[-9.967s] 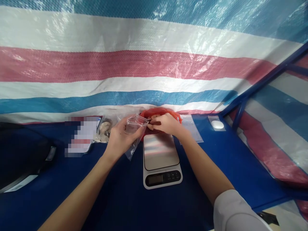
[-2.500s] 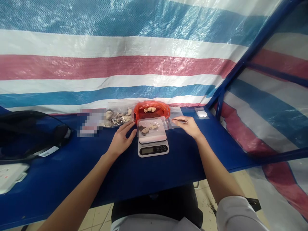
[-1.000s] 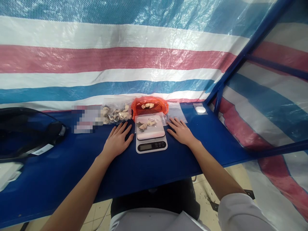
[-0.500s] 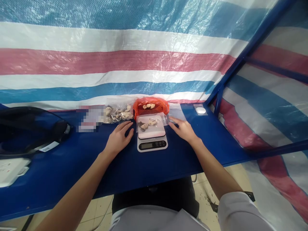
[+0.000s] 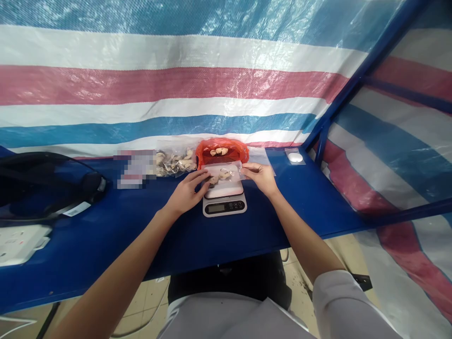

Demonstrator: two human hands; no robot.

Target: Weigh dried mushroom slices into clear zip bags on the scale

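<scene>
A small clear plastic bag (image 5: pixel 231 168) holding a few pale, dark-edged pieces (image 5: pixel 225 174), like dried mushroom slices, lies on the white digital kitchen scale (image 5: pixel 225 207). My left hand (image 5: pixel 189 190) is at the bag's left edge, its thumb and fingers closed around that side and partly covering a piece. At the right edge, my right hand (image 5: pixel 259 177) pinches the bag's corner between thumb and fingertips. Directly behind the scale sits an open red plastic bag (image 5: pixel 243 153) with a few similar pale pieces (image 5: pixel 219 151) in it. The scale's display is too small to read.
Left of the red bag lies a larger clear bag of similar pieces (image 5: pixel 174 162). A black headset-like device (image 5: pixel 93 186) and a white power strip (image 5: pixel 23 245) occupy the table's left side. A white oval object (image 5: pixel 295 157) lies back right. Striped sheeting (image 5: pixel 169 84) rises behind.
Both hands have moved inward from beside the scale to the small clear bag and taken hold of its edges. The view has shifted slightly.
</scene>
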